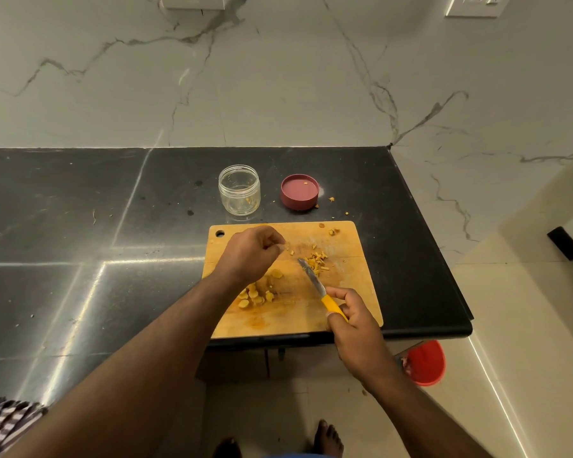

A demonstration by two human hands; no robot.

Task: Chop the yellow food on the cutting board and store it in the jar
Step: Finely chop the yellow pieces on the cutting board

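txt: none legible | labels/brands/nos.: none (jar point(239, 190) bare, lid point(299, 192) plain)

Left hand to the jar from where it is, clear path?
Probably yes. The left hand is over the cutting board; the open jar stands just beyond on bare counter, lid off to its right.

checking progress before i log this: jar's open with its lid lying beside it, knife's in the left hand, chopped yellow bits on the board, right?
One thing is off: the knife is in the right hand, not the left, as the head view shows. The rest stands: the jar is open, its lid lies beside it, and chopped yellow bits sit on the cutting board.
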